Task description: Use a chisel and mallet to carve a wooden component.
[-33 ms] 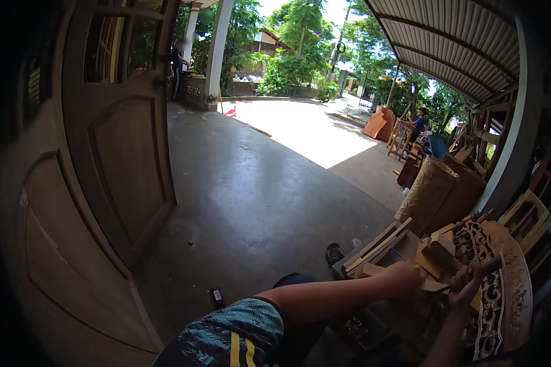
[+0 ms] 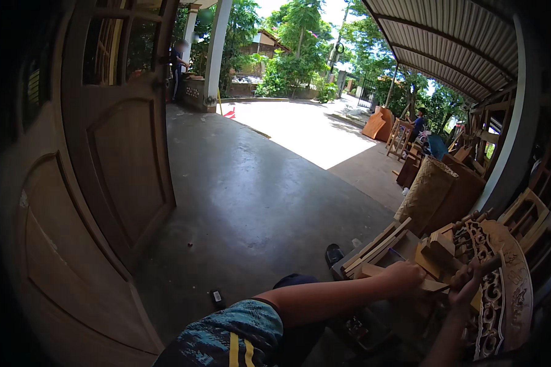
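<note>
Low at the right, my left hand [image 2: 405, 279] is closed in a fist around a light wooden strip [image 2: 434, 285], whose ends stick out on both sides of it. My right hand [image 2: 466, 282] is close by on the right, its fingers wrapped round a dark wooden handle [image 2: 491, 264]. What that handle belongs to is partly hidden by the fingers. Wooden blocks [image 2: 439, 249] lie just beyond the two hands. Beside the right hand stands a carved, curved wooden panel [image 2: 513, 275] with an openwork border.
Long wooden slats [image 2: 376, 246] lie on the work surface to the left of the blocks. A woven mat roll [image 2: 427, 189] stands behind. On the grey floor [image 2: 245, 183] lies a small black object [image 2: 217, 298]. A brown door [image 2: 128, 165] is at left. Two people are farther off.
</note>
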Available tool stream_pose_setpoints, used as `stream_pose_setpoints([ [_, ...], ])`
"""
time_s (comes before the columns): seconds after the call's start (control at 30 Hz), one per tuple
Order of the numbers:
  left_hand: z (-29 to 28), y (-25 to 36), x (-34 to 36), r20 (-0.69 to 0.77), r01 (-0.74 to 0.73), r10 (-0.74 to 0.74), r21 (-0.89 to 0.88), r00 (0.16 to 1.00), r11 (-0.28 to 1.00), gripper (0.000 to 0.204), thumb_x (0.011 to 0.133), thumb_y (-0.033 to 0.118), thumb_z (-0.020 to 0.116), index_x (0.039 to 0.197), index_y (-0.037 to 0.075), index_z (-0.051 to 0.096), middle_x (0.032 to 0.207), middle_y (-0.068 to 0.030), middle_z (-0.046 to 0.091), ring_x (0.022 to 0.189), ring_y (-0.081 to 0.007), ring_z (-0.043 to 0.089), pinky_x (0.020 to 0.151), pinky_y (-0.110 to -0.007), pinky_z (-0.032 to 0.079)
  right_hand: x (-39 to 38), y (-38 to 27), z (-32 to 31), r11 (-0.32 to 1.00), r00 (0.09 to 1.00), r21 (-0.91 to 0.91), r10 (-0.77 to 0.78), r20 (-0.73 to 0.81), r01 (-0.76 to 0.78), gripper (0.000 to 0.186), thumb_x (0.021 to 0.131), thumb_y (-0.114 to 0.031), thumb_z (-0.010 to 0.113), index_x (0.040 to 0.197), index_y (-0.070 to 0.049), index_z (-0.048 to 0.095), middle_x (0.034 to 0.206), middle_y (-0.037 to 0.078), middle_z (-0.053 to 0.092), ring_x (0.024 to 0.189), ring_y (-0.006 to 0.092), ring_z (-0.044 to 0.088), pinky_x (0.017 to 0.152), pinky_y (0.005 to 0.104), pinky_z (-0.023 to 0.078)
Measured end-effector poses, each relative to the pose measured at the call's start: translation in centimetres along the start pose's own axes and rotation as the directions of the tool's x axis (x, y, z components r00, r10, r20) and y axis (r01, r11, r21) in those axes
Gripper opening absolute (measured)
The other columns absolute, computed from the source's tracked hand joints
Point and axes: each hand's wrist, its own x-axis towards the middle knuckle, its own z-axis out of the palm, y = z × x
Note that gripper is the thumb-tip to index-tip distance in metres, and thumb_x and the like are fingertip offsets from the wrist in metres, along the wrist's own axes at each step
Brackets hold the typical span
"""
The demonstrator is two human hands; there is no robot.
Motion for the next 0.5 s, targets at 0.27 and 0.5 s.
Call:
stream_pose_setpoints([
  [0.27,-0.1,0.5,-0.4,-0.02,0.012,-0.012,-0.014,1.0,1.0,0.037,0.09,0.029,0.066,0.111,-0.001,0.069,0.104,-0.0196,0.07,0.096,-0.034,0.074,0.082,-0.043,0.06,-0.3,-0.4,-0.8,0.997,0.983,0.07,-0.022,-0.184,0.036,0.029,0.1,-0.025,0.065,0.085,-0.017,0.042,0.059,-0.006,0.027,0.043,0.0044,0.017,0.039,0.0247,0.017],
  [0.5,1.1,-0.1,0.5,-0.037,0.007,-0.008,-0.027,0.999,1.0,0.03,0.086,0.02,0.066,0.106,-0.002,0.069,0.097,-0.0172,0.071,0.091,-0.0329,0.074,0.078,-0.043,0.059,-2.9,0.6,1.2,0.993,0.983,-0.115,-0.007,0.181,0.028,0.018,0.1,-0.022,0.066,0.091,-0.018,0.051,0.062,-0.007,0.04,0.048,0.0032,0.036,0.046,0.02,0.033],
])
